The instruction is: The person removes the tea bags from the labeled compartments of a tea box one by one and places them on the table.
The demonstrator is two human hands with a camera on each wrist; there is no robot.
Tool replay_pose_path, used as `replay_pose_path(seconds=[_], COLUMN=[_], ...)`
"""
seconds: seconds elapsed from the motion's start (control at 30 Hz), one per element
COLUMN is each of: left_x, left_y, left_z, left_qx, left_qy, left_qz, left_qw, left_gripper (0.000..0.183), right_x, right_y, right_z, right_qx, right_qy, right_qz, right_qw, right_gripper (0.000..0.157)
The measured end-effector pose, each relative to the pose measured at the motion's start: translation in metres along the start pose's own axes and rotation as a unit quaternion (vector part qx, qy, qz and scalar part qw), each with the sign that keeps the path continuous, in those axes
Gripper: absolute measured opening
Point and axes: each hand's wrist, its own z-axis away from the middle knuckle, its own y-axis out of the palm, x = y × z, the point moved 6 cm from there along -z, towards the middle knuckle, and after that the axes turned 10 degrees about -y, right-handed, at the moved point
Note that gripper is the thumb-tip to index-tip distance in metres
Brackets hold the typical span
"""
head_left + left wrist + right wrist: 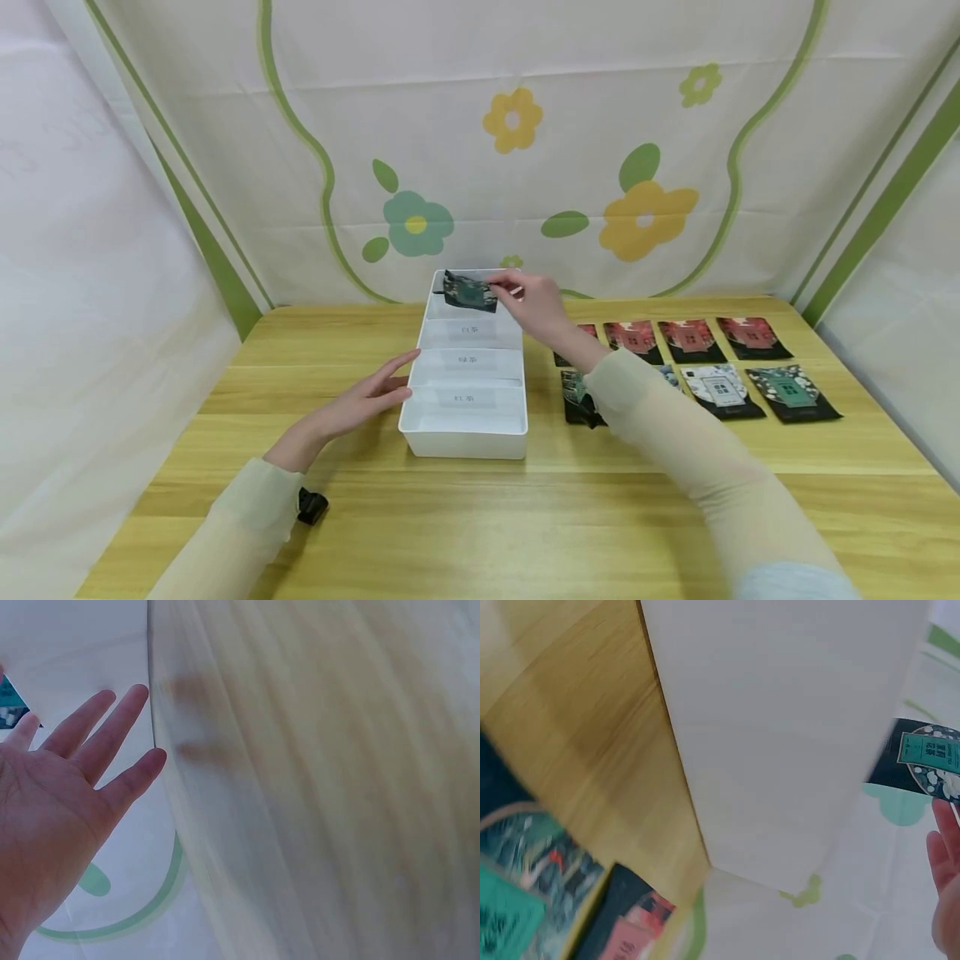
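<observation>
My right hand pinches one edge of a small black sachet with a green label. The sachet is held over the far compartment of a white divided box. In the right wrist view, the sachet shows its green label and white flower print, with my fingertips at its edge. My left hand rests its fingertips against the box's left wall, fingers spread and fairly straight. The left wrist view shows that hand palm-on, fingertips right at the box's wall.
Right of the box, several sachets lie in two rows: red-printed ones behind, a white one and green-labelled ones in front. My right forearm covers part of them. Paper labels mark the compartments. A flower-printed curtain hangs behind the wooden table.
</observation>
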Motion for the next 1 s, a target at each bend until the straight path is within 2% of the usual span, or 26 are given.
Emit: replay_pose_path(seconds=[0.2,0.43,0.7,0.87,1.0], left_x=[0.0,0.0,-0.001,0.0,0.0], left_y=[0.0,0.0,-0.001,0.0,0.0], left_z=[-0.001,-0.001,-0.002,-0.002,-0.003], left_qx=[-0.002,0.0,0.008,0.012,0.015], left_qy=[0.002,0.001,0.007,0.01,0.016], left_qz=[-0.001,-0.003,0.01,0.013,0.012], left_qw=[1.0,1.0,0.9999,0.9998,0.9997], left_gripper=[0.062,0.062,0.063,0.063,0.063], right_x=[0.016,0.034,0.046,0.047,0.045], right_y=[-0.029,-0.067,-0.108,-0.126,-0.135], right_z=[0.009,0.028,0.056,0.079,0.102], right_qx=[-0.023,-0.015,-0.003,-0.002,0.017], right_qy=[-0.052,-0.089,-0.043,-0.021,0.011], right_qz=[-0.024,0.006,0.045,0.062,0.067], right_qw=[0.998,0.996,0.998,0.998,0.998], right_gripper=[0.015,0.016,0.018,0.019,0.021])
